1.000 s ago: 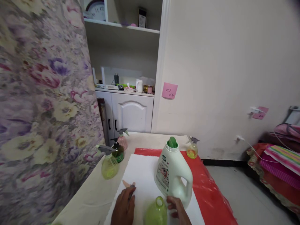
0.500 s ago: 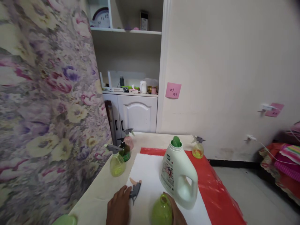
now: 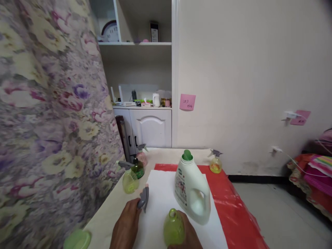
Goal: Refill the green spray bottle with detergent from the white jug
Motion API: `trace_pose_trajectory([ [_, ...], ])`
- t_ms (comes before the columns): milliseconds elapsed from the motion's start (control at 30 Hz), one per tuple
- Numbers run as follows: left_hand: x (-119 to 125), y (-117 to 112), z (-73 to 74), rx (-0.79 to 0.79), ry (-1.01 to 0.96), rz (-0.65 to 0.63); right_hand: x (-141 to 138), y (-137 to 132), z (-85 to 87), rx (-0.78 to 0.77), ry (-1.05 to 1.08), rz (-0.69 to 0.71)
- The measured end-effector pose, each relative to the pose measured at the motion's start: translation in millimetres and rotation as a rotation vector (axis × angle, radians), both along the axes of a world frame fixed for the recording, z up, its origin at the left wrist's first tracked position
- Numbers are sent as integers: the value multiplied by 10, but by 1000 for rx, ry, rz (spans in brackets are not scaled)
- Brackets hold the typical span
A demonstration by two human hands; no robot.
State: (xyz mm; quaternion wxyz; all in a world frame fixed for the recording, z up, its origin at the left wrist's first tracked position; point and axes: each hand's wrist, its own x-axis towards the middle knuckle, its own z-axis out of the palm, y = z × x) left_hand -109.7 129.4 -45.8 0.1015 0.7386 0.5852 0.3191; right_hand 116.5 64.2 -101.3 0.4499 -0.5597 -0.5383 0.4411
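My left hand (image 3: 126, 221) is closed on a grey spray trigger head (image 3: 144, 199), fingertips pinching its near end above the left edge of the white sheet (image 3: 158, 207). A translucent green spray bottle body (image 3: 173, 230), its neck open and bare, stands in the grip of my right hand (image 3: 188, 231), whose fingers wrap its right side. Just beyond it, the large pale-green detergent jug (image 3: 190, 193) is upright on the sheet, with its handle to the right and a green spout inside its mouth.
Back left on the table are a yellow-green spray bottle (image 3: 130, 181), a dark green pump bottle (image 3: 138, 168) and a pink spray bottle (image 3: 141, 157). Another spray bottle (image 3: 215, 164) with yellow liquid stands at the back right. A green lid-like item (image 3: 77, 239) lies front left; red sheeting (image 3: 228, 207) covers the right side.
The spray head has turned more upright and moved slightly left and up with my left hand. My right hand still holds the green bottle. The whole view has shifted slightly.
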Motion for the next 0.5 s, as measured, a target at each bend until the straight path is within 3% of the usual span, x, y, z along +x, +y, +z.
trace_pose_trajectory([
  [200,79,-510,830,32,-607,45,5,-100,96,24,-29,21],
  [300,197,-737,1161,102,-891,59,7,-111,69,43,-30,17],
  [400,339,-868,1308,112,-1160,6,3,-108,32,60,-7,-5],
  [500,477,-901,1270,30,-1289,-26,-1,-95,6,69,7,-17],
])
